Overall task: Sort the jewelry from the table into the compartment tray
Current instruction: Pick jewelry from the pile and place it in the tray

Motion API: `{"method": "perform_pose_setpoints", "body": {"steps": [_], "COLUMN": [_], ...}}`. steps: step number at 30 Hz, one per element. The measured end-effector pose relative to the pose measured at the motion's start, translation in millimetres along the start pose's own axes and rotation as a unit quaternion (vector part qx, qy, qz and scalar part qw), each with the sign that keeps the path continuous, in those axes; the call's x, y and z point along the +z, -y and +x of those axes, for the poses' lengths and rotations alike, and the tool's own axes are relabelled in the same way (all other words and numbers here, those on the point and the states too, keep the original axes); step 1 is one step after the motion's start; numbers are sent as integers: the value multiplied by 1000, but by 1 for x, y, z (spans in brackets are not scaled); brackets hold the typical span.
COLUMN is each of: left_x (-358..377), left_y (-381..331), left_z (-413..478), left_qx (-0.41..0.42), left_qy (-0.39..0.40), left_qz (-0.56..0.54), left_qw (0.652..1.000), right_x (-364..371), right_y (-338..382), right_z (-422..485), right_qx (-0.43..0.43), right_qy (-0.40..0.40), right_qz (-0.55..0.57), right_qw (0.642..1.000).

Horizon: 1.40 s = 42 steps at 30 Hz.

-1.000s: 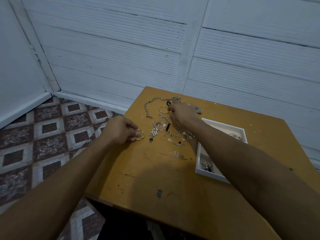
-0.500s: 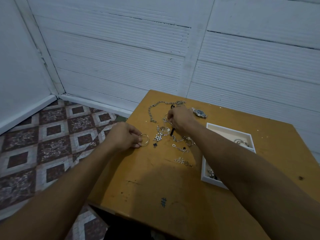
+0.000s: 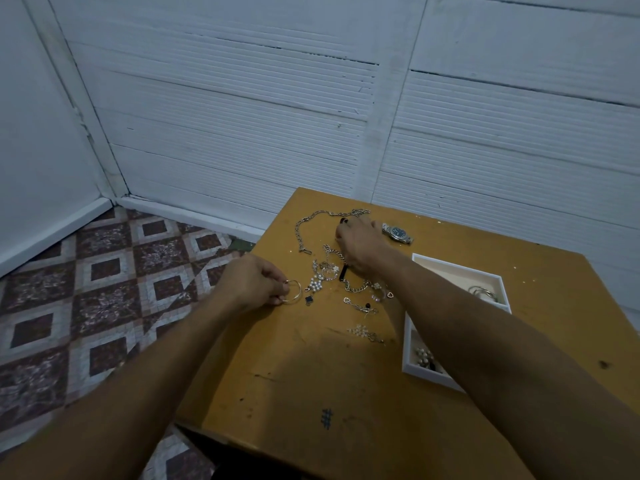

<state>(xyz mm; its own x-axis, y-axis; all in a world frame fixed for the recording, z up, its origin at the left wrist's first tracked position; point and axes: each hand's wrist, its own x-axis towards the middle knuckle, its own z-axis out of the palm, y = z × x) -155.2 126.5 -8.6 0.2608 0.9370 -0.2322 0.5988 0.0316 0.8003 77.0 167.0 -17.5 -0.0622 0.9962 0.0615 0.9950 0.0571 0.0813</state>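
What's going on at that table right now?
A person is sorting jewelry on a wooden table. The left hand pinches a thin hoop near the table's left edge. The right hand is down in the loose pile of jewelry, between a chain and a watch; whether it grips anything I cannot tell. The tray on the right holds only a few pieces so far.
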Motion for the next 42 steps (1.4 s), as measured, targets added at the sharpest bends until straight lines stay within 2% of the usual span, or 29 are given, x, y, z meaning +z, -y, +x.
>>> {"method": "perform_pose_setpoints", "body": {"steps": [9, 15, 18, 24, 32, 42], "left_x": [5, 6, 5, 5, 6, 4], "left_y": [0, -1, -2, -2, -4, -8], "left_z": [1, 1, 2, 2, 0, 0], "left_qx": [1, 1, 0, 2, 4, 4], "left_qy": [3, 4, 5, 12, 13, 43], "left_qz": [5, 0, -7, -14, -11, -28], "left_qw": [1000, 1000, 1000, 1000, 1000, 999], "right_x": [3, 1, 0, 0, -4, -7], "right_y": [-2, -3, -1, -4, -7, -11], "right_z": [-1, 7, 15, 19, 16, 4], "right_qx": [1, 61, 77, 71, 113, 109], "right_qy": [10, -12, 12, 91, 65, 15], "right_qz": [-11, 121, 156, 113, 210, 253], "right_qw": [1000, 991, 985, 987, 969, 961]}}
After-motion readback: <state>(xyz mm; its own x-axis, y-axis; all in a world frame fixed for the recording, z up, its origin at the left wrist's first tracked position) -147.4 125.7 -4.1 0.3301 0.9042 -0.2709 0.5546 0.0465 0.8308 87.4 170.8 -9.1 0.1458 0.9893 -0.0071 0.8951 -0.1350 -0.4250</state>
